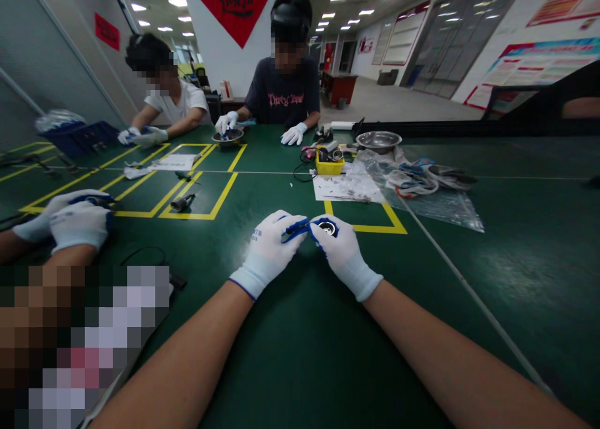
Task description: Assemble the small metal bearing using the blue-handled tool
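Note:
Both my hands wear white gloves with blue fingertips and meet above the green table (300, 366). In my right hand (338, 244) is a small round part (328, 227) with a dark centre and a bright ring, gripped between thumb and fingers. My left hand (274, 247) has its thumb and fingers pinched together close against the right fingertips. Whatever lies between the left fingers, if anything, is too small to make out. The lower side of the round part is hidden by the right glove.
Ahead lie a yellow bin (329, 161) of parts, a white sheet (349, 189), a metal bowl (379, 141) and a plastic bag (435, 197) with gloves. Left are a dark cylindrical part (182, 202) and a screwdriver (185, 176). Co-workers' gloved hands (79, 219) are at left and across.

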Demonstrator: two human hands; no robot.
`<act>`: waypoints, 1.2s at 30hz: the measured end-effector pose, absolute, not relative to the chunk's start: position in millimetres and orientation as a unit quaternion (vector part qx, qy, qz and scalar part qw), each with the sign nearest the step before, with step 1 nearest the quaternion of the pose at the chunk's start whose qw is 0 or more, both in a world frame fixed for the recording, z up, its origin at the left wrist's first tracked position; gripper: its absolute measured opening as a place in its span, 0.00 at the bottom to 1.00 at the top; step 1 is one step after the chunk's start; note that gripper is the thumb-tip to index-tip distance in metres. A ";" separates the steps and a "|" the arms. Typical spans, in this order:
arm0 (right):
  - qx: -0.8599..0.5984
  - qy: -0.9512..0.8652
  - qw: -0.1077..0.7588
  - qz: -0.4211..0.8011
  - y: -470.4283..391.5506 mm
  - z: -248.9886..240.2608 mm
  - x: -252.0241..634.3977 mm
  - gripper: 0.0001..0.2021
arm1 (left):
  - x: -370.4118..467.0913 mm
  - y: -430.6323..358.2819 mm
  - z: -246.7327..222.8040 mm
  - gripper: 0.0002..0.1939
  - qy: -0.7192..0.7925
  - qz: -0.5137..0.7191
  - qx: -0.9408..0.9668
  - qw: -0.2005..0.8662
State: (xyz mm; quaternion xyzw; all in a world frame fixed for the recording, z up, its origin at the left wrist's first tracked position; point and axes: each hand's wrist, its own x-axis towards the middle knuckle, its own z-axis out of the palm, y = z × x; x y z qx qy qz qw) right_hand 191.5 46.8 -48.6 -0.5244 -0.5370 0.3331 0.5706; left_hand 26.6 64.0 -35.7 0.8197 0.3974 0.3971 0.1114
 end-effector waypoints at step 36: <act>-0.515 -0.546 0.559 0.351 45.7 -46.5 192.6 0.13 | 25.9 63.3 -30.0 0.08 0.401 0.428 0.796 0.149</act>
